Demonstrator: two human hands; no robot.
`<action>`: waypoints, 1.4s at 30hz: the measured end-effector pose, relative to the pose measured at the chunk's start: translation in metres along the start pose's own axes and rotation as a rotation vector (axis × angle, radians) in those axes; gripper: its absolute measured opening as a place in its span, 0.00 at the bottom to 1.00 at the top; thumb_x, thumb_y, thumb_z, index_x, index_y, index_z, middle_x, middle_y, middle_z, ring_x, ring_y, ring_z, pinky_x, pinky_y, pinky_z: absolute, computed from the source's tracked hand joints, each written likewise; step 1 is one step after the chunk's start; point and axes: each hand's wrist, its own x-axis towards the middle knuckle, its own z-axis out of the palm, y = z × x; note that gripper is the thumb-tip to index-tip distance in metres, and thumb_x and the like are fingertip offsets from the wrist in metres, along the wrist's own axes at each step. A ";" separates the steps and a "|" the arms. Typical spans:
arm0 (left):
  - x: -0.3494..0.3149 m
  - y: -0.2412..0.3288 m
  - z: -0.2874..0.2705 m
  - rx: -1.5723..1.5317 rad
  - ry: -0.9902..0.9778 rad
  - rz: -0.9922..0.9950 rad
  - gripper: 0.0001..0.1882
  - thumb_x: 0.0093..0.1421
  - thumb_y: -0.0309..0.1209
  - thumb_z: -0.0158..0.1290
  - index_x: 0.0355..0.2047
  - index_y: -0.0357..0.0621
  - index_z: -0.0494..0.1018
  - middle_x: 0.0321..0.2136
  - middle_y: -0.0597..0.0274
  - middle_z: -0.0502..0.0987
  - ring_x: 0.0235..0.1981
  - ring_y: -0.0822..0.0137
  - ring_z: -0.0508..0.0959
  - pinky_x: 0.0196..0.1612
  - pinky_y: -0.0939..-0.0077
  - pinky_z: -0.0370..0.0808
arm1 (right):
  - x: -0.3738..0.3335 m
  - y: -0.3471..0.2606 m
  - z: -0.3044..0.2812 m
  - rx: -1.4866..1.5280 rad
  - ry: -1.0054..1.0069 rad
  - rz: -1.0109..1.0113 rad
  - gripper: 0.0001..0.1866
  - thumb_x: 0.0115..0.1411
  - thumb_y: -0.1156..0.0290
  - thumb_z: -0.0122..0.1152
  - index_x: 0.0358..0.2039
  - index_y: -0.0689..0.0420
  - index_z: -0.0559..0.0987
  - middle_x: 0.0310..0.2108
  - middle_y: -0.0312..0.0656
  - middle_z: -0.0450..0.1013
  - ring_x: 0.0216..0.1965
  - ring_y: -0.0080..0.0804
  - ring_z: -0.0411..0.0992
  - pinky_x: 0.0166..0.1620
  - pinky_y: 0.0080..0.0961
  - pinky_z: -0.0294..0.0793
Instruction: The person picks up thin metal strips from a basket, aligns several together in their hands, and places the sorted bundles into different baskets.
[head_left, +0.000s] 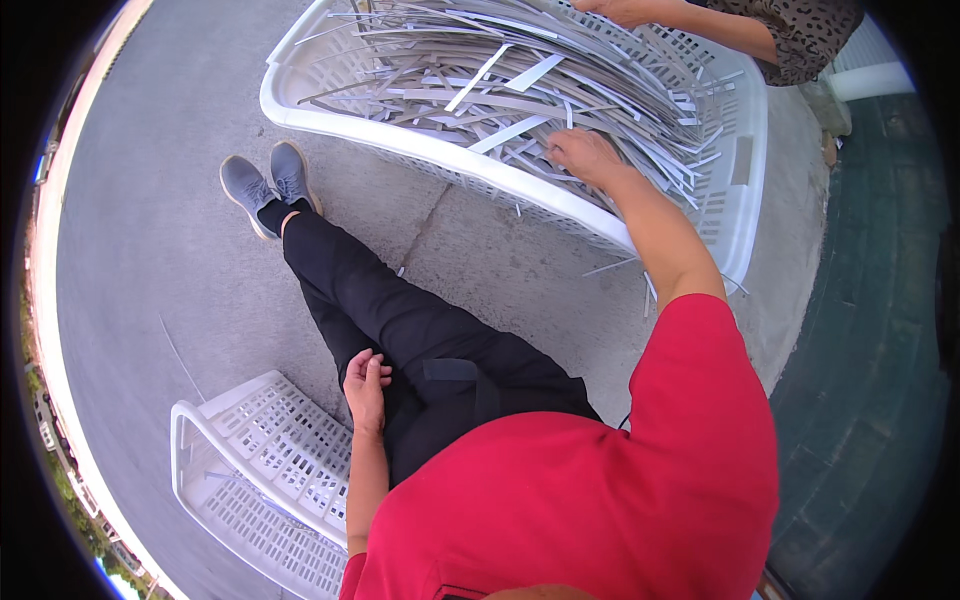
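A large white plastic basket (745,215) at the top holds a heap of long, thin grey and white strips (520,100). My right hand (587,157) reaches over its near rim, low among the strips. The fingers are bent together, and what they pinch, if anything, is hidden. A few wider white strips (533,72) lie on top, close to that hand. My left hand (365,388) rests by my thigh with loosely curled fingers slightly apart and nothing in it.
Another person's forearm (725,28) in a spotted sleeve extends over the basket's far side. A second white basket (285,450), apparently holding a few strips, stands at my left. My outstretched legs (400,290) cross the concrete floor (170,250). Some loose strips lie below the large basket.
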 end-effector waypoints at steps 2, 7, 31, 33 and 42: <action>0.002 -0.001 0.002 0.037 -0.004 -0.001 0.14 0.61 0.30 0.48 0.45 0.36 0.67 0.34 0.61 0.74 0.28 0.75 0.74 0.30 0.84 0.72 | -0.008 0.009 -0.012 0.205 0.408 0.105 0.12 0.58 0.61 0.52 0.35 0.55 0.75 0.33 0.43 0.75 0.37 0.41 0.72 0.41 0.34 0.71; 0.005 0.002 0.006 0.108 -0.023 -0.016 0.16 0.60 0.32 0.49 0.45 0.36 0.67 0.33 0.62 0.74 0.28 0.75 0.74 0.30 0.84 0.71 | -0.012 0.015 -0.044 0.755 0.903 0.264 0.14 0.60 0.62 0.51 0.34 0.61 0.75 0.26 0.40 0.77 0.27 0.31 0.74 0.34 0.26 0.72; 0.006 0.011 0.009 0.140 -0.013 0.005 0.17 0.60 0.34 0.49 0.46 0.36 0.67 0.34 0.63 0.74 0.29 0.75 0.75 0.29 0.85 0.70 | -0.038 0.064 0.005 0.612 -0.401 0.785 0.40 0.48 0.37 0.53 0.54 0.54 0.68 0.54 0.46 0.65 0.55 0.38 0.62 0.55 0.39 0.59; 0.008 0.012 0.010 0.138 -0.027 0.003 0.17 0.60 0.34 0.49 0.46 0.35 0.67 0.34 0.62 0.74 0.29 0.75 0.75 0.29 0.85 0.70 | -0.028 0.090 0.035 0.499 -0.511 0.710 0.51 0.45 0.28 0.47 0.58 0.57 0.62 0.58 0.54 0.59 0.60 0.49 0.54 0.58 0.48 0.51; 0.004 0.006 0.006 0.106 -0.011 0.020 0.17 0.60 0.33 0.49 0.46 0.35 0.67 0.33 0.61 0.74 0.28 0.74 0.74 0.29 0.84 0.71 | -0.019 0.029 0.001 0.734 -0.404 0.861 0.53 0.45 0.25 0.42 0.61 0.55 0.58 0.57 0.53 0.59 0.54 0.47 0.61 0.57 0.49 0.51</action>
